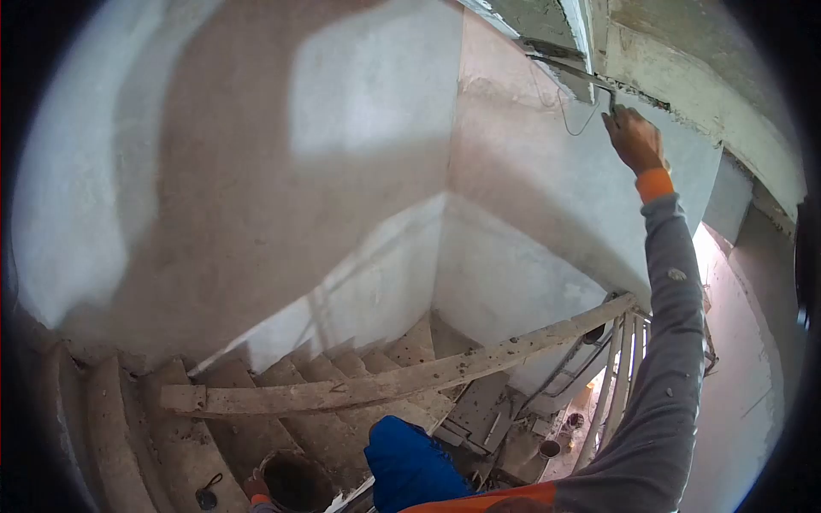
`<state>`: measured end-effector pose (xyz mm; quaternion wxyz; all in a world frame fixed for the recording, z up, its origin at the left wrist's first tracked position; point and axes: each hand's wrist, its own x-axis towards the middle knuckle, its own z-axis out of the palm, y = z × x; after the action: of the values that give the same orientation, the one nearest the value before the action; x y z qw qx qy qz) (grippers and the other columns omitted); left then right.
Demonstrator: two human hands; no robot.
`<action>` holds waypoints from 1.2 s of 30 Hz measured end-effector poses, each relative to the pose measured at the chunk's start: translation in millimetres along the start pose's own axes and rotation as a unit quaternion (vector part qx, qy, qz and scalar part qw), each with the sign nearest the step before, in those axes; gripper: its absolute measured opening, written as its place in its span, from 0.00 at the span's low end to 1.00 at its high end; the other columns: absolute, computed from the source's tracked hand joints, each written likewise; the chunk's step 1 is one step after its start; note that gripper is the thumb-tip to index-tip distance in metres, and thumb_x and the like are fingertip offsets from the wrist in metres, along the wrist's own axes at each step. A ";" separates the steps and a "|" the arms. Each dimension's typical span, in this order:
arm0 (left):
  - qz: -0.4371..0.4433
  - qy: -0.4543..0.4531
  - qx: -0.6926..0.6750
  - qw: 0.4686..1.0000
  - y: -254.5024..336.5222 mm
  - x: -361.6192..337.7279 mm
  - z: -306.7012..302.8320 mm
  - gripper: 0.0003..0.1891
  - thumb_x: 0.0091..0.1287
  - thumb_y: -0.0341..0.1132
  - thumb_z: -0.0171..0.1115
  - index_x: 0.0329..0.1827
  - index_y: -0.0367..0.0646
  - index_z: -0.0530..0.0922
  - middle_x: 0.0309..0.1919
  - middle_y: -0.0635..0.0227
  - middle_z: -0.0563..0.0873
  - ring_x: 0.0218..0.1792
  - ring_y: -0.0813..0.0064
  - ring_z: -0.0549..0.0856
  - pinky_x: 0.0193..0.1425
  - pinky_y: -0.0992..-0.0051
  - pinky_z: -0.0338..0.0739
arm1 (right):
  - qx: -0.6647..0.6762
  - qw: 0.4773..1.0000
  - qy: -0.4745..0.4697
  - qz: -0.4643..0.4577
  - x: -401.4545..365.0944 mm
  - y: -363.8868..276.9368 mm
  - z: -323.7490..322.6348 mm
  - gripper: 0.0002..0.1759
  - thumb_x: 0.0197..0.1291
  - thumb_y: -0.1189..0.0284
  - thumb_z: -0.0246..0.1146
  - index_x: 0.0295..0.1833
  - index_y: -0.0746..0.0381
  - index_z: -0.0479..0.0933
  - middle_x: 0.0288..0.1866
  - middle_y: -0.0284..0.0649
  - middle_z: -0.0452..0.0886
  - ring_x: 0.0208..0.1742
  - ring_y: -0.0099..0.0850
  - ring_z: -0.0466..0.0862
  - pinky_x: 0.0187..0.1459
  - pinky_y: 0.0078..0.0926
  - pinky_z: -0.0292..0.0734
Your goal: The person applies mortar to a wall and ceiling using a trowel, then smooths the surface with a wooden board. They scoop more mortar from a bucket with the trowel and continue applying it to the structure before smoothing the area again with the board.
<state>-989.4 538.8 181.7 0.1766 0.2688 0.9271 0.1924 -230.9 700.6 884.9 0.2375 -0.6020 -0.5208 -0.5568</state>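
Note:
My right hand (634, 139) is raised at the upper right, its fingers closed around the handle of a trowel (577, 72). The trowel's long, thin blade points left, against the lower edge of the concrete overhead (547, 21). A thin wire (566, 120) hangs in a loop below the blade. Low in the view, my left hand (256, 487) grips the left rim of a dark bucket (298, 481); only part of this hand shows. The bucket's inside is too dark to make out what it holds.
A rough wooden plank (342, 393) crosses above the concrete stairs (248, 402). A railing (617, 376) stands right of it. A small black object with a cord (206, 496) lies on a step. Buckets (549, 448) and debris are on the floor below. Plastered walls (376, 111) rise behind.

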 end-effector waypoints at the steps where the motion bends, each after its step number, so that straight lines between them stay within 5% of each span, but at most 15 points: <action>1: -0.001 -0.027 -0.012 1.000 8.1 -7.6 -10.8 0.26 0.66 0.52 0.49 0.34 0.32 0.80 0.30 0.52 0.83 0.33 0.56 0.82 0.39 0.59 0.75 | -0.010 1.000 -0.022 0.005 6.5 -2.0 6.1 0.17 0.61 0.55 0.51 0.41 0.57 0.73 0.38 0.45 0.79 0.37 0.48 0.80 0.37 0.44 0.76; 10: -0.012 -0.004 -0.020 1.000 -11.3 9.0 9.9 0.28 0.65 0.54 0.49 0.34 0.33 0.81 0.29 0.50 0.83 0.35 0.50 0.82 0.39 0.57 0.73 | -0.012 0.997 -0.044 0.065 28.6 -21.3 -42.3 0.22 0.61 0.52 0.50 0.45 0.59 0.75 0.39 0.49 0.80 0.40 0.49 0.80 0.41 0.45 0.74; 17: -0.036 0.053 -0.010 0.998 -17.0 15.4 18.0 0.31 0.65 0.57 0.47 0.35 0.32 0.81 0.32 0.47 0.83 0.37 0.48 0.81 0.41 0.56 0.73 | 0.063 0.996 0.039 0.041 -6.9 -20.7 -50.6 0.18 0.59 0.55 0.57 0.41 0.60 0.76 0.35 0.47 0.80 0.36 0.47 0.80 0.35 0.41 0.74; 19: 0.039 0.013 -0.017 0.999 -20.6 21.2 18.8 0.31 0.65 0.58 0.47 0.35 0.32 0.81 0.33 0.46 0.83 0.38 0.48 0.81 0.42 0.57 0.73 | 0.105 0.990 0.096 0.006 -30.2 -28.2 -40.2 0.17 0.57 0.56 0.60 0.39 0.59 0.76 0.32 0.46 0.80 0.33 0.45 0.80 0.32 0.39 0.74; 22: 0.101 -0.004 0.013 0.995 -21.7 26.3 21.8 0.32 0.63 0.59 0.49 0.35 0.31 0.81 0.33 0.45 0.82 0.38 0.48 0.81 0.43 0.58 0.73 | 0.236 0.967 0.071 -0.066 -91.5 -82.8 -33.4 0.17 0.53 0.58 0.64 0.38 0.60 0.76 0.36 0.43 0.79 0.33 0.44 0.80 0.31 0.36 0.74; 23: 0.109 0.012 0.008 0.994 -25.4 24.4 24.5 0.32 0.62 0.59 0.51 0.35 0.31 0.81 0.32 0.45 0.82 0.38 0.48 0.81 0.43 0.58 0.73 | 0.264 0.963 -0.040 -0.027 -120.3 -113.3 -40.8 0.17 0.53 0.59 0.64 0.42 0.61 0.77 0.40 0.42 0.80 0.35 0.43 0.80 0.32 0.33 0.75; 24: 0.118 0.028 0.003 0.993 -23.4 16.9 21.3 0.32 0.61 0.60 0.52 0.35 0.31 0.80 0.32 0.45 0.82 0.38 0.48 0.81 0.42 0.58 0.73 | 0.246 0.957 -0.105 -0.112 -152.8 -130.7 -23.2 0.18 0.54 0.60 0.63 0.46 0.60 0.77 0.42 0.39 0.80 0.38 0.39 0.81 0.36 0.32 0.76; 25: 0.125 0.058 -0.022 0.990 8.4 -21.5 -2.8 0.32 0.60 0.60 0.53 0.35 0.31 0.80 0.32 0.45 0.82 0.38 0.48 0.81 0.42 0.58 0.73 | 0.322 0.923 -0.068 -0.200 -184.4 -163.2 -22.1 0.17 0.53 0.62 0.63 0.45 0.61 0.76 0.39 0.43 0.80 0.36 0.40 0.81 0.37 0.31 0.77; 26: 0.132 0.088 -0.046 0.986 22.8 -43.2 -20.0 0.32 0.59 0.60 0.54 0.35 0.31 0.80 0.31 0.45 0.82 0.37 0.48 0.81 0.41 0.57 0.73 | 0.475 0.837 -0.259 -0.078 -221.6 -197.5 -28.3 0.16 0.54 0.63 0.63 0.45 0.60 0.78 0.41 0.43 0.81 0.37 0.40 0.81 0.40 0.32 0.77; 27: 0.114 0.050 -0.035 0.992 19.1 -37.9 -18.8 0.32 0.59 0.60 0.55 0.35 0.31 0.80 0.31 0.45 0.82 0.37 0.47 0.81 0.41 0.57 0.73 | 0.641 0.704 -0.273 -0.133 -265.6 -233.8 -15.0 0.16 0.54 0.63 0.61 0.47 0.59 0.78 0.42 0.41 0.82 0.39 0.38 0.81 0.43 0.32 0.77; 28: 0.094 0.011 -0.022 0.995 16.2 -28.6 -12.4 0.32 0.58 0.60 0.56 0.35 0.31 0.80 0.31 0.46 0.82 0.36 0.47 0.81 0.40 0.57 0.73 | 0.578 0.743 -0.204 -0.268 -289.8 -260.4 -29.2 0.15 0.55 0.63 0.60 0.45 0.58 0.79 0.42 0.40 0.82 0.39 0.37 0.82 0.43 0.33 0.77; 29: 0.073 -0.025 -0.010 0.997 13.8 -22.8 -9.9 0.32 0.58 0.60 0.56 0.35 0.31 0.80 0.30 0.46 0.82 0.36 0.46 0.81 0.40 0.57 0.73 | 0.535 0.746 -0.330 -0.220 -325.5 -298.3 -42.7 0.14 0.53 0.62 0.60 0.42 0.57 0.80 0.42 0.40 0.82 0.40 0.38 0.81 0.43 0.34 0.76; 31: 0.098 -0.007 -0.047 0.994 10.9 -25.8 -7.4 0.32 0.59 0.60 0.55 0.34 0.32 0.80 0.30 0.47 0.82 0.35 0.46 0.81 0.38 0.57 0.72 | 0.469 0.656 -0.510 -0.298 -377.3 -360.6 -51.4 0.11 0.48 0.65 0.58 0.30 0.61 0.79 0.31 0.50 0.80 0.32 0.47 0.81 0.34 0.45 0.75; 33: 0.104 -0.011 -0.070 0.992 12.0 -23.5 -1.1 0.32 0.60 0.61 0.52 0.33 0.32 0.80 0.30 0.46 0.82 0.35 0.46 0.81 0.38 0.57 0.72 | 0.532 0.670 -0.408 -0.317 -424.9 -408.3 -71.7 0.08 0.44 0.71 0.59 0.29 0.64 0.77 0.24 0.46 0.79 0.28 0.47 0.81 0.27 0.44 0.75; 36: 0.081 -0.048 -0.083 0.992 6.8 -9.8 10.7 0.35 0.61 0.63 0.48 0.31 0.32 0.80 0.30 0.44 0.82 0.37 0.45 0.81 0.39 0.56 0.72 | 0.502 0.617 -0.453 -0.404 -479.0 -481.3 -78.5 0.08 0.45 0.71 0.59 0.29 0.64 0.78 0.26 0.48 0.80 0.31 0.47 0.82 0.31 0.43 0.76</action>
<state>-974.1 541.3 177.7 0.2266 0.3368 0.8734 0.2690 -615.3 625.0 324.8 -0.0124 -0.2942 -0.9509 0.0949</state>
